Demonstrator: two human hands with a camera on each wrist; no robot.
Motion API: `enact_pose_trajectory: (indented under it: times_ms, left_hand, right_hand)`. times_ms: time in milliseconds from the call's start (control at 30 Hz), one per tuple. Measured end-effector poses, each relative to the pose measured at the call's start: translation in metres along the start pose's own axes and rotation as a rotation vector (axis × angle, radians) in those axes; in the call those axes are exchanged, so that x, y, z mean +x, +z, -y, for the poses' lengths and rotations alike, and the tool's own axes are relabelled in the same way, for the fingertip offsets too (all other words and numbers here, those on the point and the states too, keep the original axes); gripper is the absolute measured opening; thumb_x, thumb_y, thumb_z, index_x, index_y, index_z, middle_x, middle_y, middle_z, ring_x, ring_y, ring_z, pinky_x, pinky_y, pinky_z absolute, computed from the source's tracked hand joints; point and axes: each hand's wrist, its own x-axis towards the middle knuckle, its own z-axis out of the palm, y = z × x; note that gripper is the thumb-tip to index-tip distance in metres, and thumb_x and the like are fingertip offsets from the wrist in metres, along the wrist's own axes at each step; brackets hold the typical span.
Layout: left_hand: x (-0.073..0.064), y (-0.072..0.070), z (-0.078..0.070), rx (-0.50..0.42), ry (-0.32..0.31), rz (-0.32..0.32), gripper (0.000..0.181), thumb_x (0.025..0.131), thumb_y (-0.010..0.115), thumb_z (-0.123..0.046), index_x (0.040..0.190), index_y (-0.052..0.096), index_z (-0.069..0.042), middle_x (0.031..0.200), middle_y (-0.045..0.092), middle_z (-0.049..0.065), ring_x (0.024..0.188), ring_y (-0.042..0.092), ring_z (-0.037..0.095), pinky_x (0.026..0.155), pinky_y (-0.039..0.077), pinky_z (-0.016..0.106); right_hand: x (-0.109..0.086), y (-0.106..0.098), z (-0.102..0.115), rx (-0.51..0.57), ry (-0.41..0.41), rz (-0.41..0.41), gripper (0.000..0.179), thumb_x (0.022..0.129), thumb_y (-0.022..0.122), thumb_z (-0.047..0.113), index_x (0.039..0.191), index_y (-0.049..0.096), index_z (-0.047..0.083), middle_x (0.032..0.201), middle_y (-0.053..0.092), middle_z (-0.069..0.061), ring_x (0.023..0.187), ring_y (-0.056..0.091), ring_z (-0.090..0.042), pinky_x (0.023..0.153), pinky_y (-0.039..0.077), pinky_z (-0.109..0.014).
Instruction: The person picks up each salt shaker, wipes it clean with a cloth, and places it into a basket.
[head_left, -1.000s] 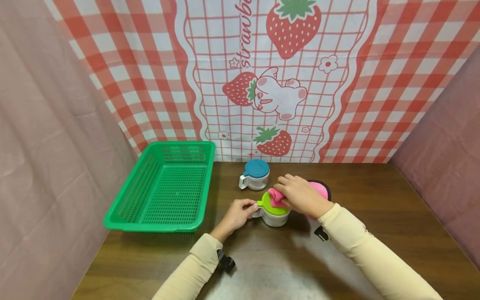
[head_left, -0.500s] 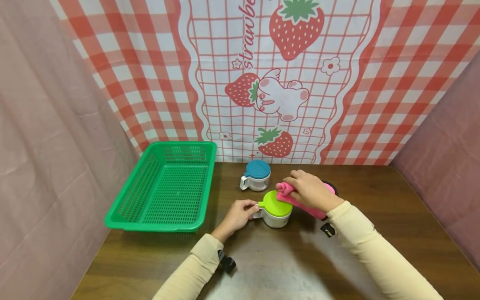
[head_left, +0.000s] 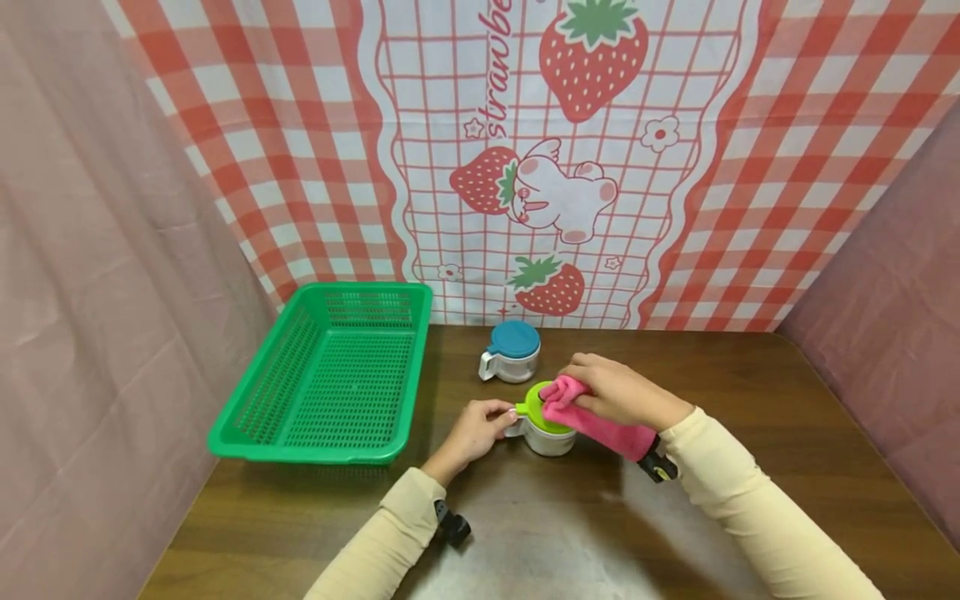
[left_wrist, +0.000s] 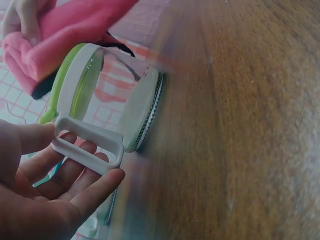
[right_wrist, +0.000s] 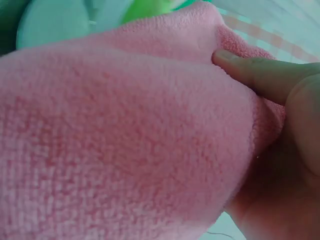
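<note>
A seasoning jar (head_left: pixel 549 443) with a lime-green lid, clear body and white handle stands upright on the wooden table. My left hand (head_left: pixel 474 432) pinches its handle (left_wrist: pixel 86 156) between thumb and fingers, as the left wrist view shows up close. A bunched pink cloth (head_left: pixel 609 430) with a dark edge is gripped in my right hand (head_left: pixel 621 395). Its folded end lies over the right part of the lid (head_left: pixel 533 408), and the rest hangs down beside the jar. In the right wrist view, the thumb (right_wrist: pixel 250 70) presses into the cloth, which hides most of the jar.
Behind the green-lidded jar, a second jar (head_left: pixel 516 350) with a blue lid stands with its handle toward the left. A green plastic basket (head_left: pixel 408 408) sits at the left of the table (head_left: pixel 787 450). A red-checked strawberry curtain (head_left: pixel 720 208) closes off the back.
My right hand first drew the cloth rightward to the lid's edge, then brought it back left over the lid. My left hand keeps its hold on the handle, and the jar stays in place.
</note>
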Motion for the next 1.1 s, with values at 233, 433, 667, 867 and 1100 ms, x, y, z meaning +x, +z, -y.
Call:
enact_pose_trajectory:
  times_ms: [233,433,667,867,1100]
  left_hand:
    - [-0.001,0.002,0.001,-0.002,-0.007,0.006,0.025,0.095,0.061,-0.013,0.111,0.069,0.005,0.102,0.071,0.020,0.078,0.066,0.019,0.068,0.055,0.023]
    - [0.000,0.001,0.000,0.002,-0.004,0.001,0.025,0.096,0.061,-0.013,0.112,0.068,0.005,0.104,0.070,0.021,0.084,0.069,0.029,0.069,0.055,0.023]
    - [0.000,0.000,0.001,0.002,-0.004,0.003,0.025,0.095,0.061,-0.013,0.112,0.068,0.006,0.103,0.071,0.021,0.082,0.068,0.026,0.069,0.056,0.024]
    - [0.000,-0.001,0.000,-0.003,-0.009,0.002,0.025,0.095,0.061,-0.013,0.112,0.068,0.005,0.104,0.071,0.020,0.082,0.067,0.021,0.071,0.057,0.026]
    - [0.000,-0.001,-0.001,0.007,-0.012,0.001,0.026,0.096,0.061,-0.014,0.112,0.068,0.004,0.103,0.071,0.020,0.079,0.067,0.021,0.068,0.054,0.022]
  right_hand:
    - [-0.002,0.023,-0.003,0.004,0.054,-0.052,0.027,0.084,0.068,0.010,0.111,0.066,0.007,0.093,0.057,0.000,0.086,0.051,-0.014,0.073,0.047,-0.032]
    - [-0.007,0.031,-0.004,-0.050,0.098,-0.180,0.050,0.082,0.073,0.010,0.131,0.060,0.004,0.105,0.062,-0.008,0.095,0.057,-0.022,0.078,0.052,-0.041]
    - [-0.013,0.045,-0.010,-0.138,0.109,-0.421,0.048,0.075,0.083,0.014,0.119,0.064,0.005,0.102,0.066,-0.010,0.089,0.065,-0.026,0.071,0.056,-0.044]
    - [-0.015,0.051,-0.010,-0.217,0.030,-0.479,0.045,0.074,0.083,0.013,0.117,0.070,0.010,0.097,0.064,-0.011,0.087,0.062,-0.026,0.062,0.056,-0.042]
    - [-0.022,0.052,-0.002,-0.265,0.043,-0.357,0.056,0.077,0.082,0.032,0.126,0.066,0.010,0.101,0.065,-0.014,0.090,0.062,-0.029,0.070,0.057,-0.044]
